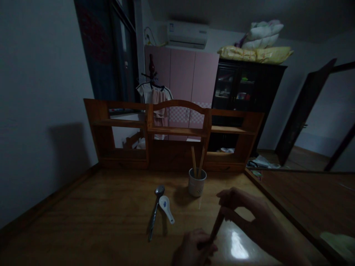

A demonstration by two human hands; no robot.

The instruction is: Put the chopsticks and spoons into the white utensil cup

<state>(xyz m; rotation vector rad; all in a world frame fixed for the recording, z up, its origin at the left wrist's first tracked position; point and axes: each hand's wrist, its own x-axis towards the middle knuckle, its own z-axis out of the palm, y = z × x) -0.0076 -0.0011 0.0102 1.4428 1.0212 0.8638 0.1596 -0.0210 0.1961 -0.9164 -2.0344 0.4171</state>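
Note:
Low in front of me, my left hand is closed around the lower part of dark brown chopsticks; how many there are I cannot tell. Up and to the right, my right hand pinches their upper end between thumb and fingers. Beyond the hands stands a white cup, upright, with lighter wooden chopsticks leaning in it. Left of the hands lie a metal spoon with a long handle and a short white ceramic spoon with a blue mark, close beside each other.
Everything rests on a wooden tabletop with a glare spot near my right hand. A low wooden shelf runs along its back edge. A white wall borders the left side.

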